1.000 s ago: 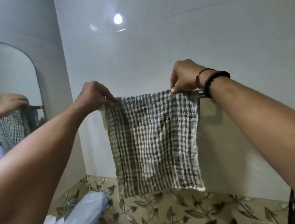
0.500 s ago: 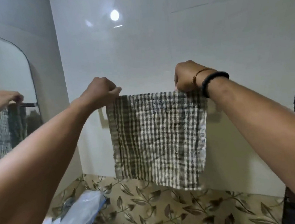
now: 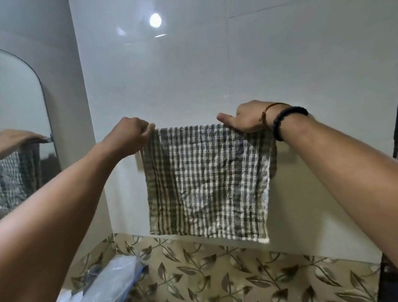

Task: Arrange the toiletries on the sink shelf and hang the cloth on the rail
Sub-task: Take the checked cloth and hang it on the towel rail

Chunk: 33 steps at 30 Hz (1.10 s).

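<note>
The cloth (image 3: 207, 181) is a thin, loosely woven square with a grey and cream check, a little wrinkled, and its lower edge hangs slightly slanted. It hangs flat in front of the glossy white wall (image 3: 210, 66), with its top edge folded over the rail, which is hidden under the fabric and the hands. The left hand (image 3: 127, 136) is curled and pinches the top left corner of the cloth. The right hand (image 3: 245, 119) lies flat and open on the top right edge, the thumb stretched along it; the wrist carries a black bead bracelet (image 3: 288, 120) and a thin cord. Half a second ago the right hand was a closed fist there; now it has flattened. At the left a rounded mirror (image 3: 11, 106) reflects the cloth. Below runs a leaf-pattern tile band (image 3: 227, 279).
</note>
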{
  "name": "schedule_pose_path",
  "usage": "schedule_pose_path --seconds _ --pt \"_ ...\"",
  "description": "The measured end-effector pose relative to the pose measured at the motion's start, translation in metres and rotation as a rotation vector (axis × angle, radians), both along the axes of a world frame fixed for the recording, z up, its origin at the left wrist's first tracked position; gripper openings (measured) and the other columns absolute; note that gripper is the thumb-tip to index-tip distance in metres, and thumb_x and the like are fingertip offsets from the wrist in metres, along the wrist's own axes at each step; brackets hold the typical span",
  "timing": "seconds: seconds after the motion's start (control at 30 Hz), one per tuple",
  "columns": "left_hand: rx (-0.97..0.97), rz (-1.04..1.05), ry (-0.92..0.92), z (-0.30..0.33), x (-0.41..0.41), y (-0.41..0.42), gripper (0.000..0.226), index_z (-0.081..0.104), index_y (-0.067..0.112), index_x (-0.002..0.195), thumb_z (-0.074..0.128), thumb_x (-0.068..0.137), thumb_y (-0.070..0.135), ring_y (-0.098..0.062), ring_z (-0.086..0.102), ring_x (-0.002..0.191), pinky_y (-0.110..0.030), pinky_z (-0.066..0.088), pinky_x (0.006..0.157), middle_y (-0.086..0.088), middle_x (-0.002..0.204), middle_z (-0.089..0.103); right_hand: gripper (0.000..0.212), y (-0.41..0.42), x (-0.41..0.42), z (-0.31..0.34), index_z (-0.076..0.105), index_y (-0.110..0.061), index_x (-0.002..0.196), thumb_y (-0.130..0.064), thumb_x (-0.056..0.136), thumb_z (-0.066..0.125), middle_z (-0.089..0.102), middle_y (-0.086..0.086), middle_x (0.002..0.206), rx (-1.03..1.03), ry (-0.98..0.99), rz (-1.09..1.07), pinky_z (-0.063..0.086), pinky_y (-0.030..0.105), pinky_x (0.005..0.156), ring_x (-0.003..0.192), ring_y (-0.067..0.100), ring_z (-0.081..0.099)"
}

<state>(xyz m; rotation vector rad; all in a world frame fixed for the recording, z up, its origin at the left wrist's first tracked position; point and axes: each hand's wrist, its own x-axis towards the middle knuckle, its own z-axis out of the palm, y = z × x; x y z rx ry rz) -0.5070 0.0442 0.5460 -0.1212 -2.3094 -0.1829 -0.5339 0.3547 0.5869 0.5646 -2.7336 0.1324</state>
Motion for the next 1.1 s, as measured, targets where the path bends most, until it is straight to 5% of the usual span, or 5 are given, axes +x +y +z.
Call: schedule_pose_path --seconds 0.3,0.43,0.67,0.9,1.1 --pt "-0.001 0.026 -0.081 -0.001 0.005 0.008 0.059 0.053 0.001 0.069 0.034 0.105 0.044 -0.034 0.055 0.066 -0.041 0.045 0.065 -0.015 0.061 0.059 0.09 0.001 0.0 -0.006 0.047 -0.013 0.056 -0.085 0.074 -0.004 0.047 0.005 0.064 -0.018 -0.074 -0.013 0.039 0.035 0.072 0.06 0.019 0.054" --pt "-0.005 -0.028 0.169 -0.001 0.012 0.015 0.058 0.06 0.002 0.075 0.035 0.104 0.046 -0.037 0.061 0.078 -0.04 0.045 0.067 -0.017 0.077 0.067 0.089 0.006 -0.004 -0.007 0.048 -0.012 0.055 -0.088 0.074 0.004 0.057 0.007 0.062 -0.097 0.124 0.004 0.04 0.03 0.055 0.053 0.021 0.054" --pt "-0.066 0.02 0.089 -0.012 0.014 0.029 0.063 0.05 0.012 0.057 0.03 0.105 0.047 -0.031 0.053 0.06 -0.037 0.037 0.053 -0.01 0.054 0.056 0.096 -0.006 -0.003 -0.017 0.055 -0.014 0.059 -0.092 0.067 0.0 0.059 0.004 0.062 -0.024 0.157 -0.004 0.04 0.03 0.055 0.056 0.021 0.057" --pt "-0.097 0.014 -0.038 -0.012 0.012 0.028 0.052 0.064 0.005 0.096 0.03 0.106 0.043 -0.035 0.06 0.09 -0.048 0.048 0.084 -0.017 0.092 0.068 0.114 -0.003 -0.003 -0.013 0.064 -0.013 0.068 -0.099 0.048 -0.008 0.06 0.007 0.077 -0.071 -0.002 -0.049 0.038 0.03 0.055 0.066 0.023 0.064" --pt "-0.085 0.002 0.1 -0.013 0.026 0.021 0.049 0.06 0.003 0.12 0.035 0.105 0.042 -0.039 0.059 0.111 -0.048 0.047 0.092 -0.024 0.12 0.064 0.092 -0.003 0.0 -0.012 0.05 -0.012 0.055 -0.092 0.071 0.006 0.053 0.004 0.056 -0.195 0.301 -0.014 0.037 0.027 0.05 0.048 0.02 0.051"
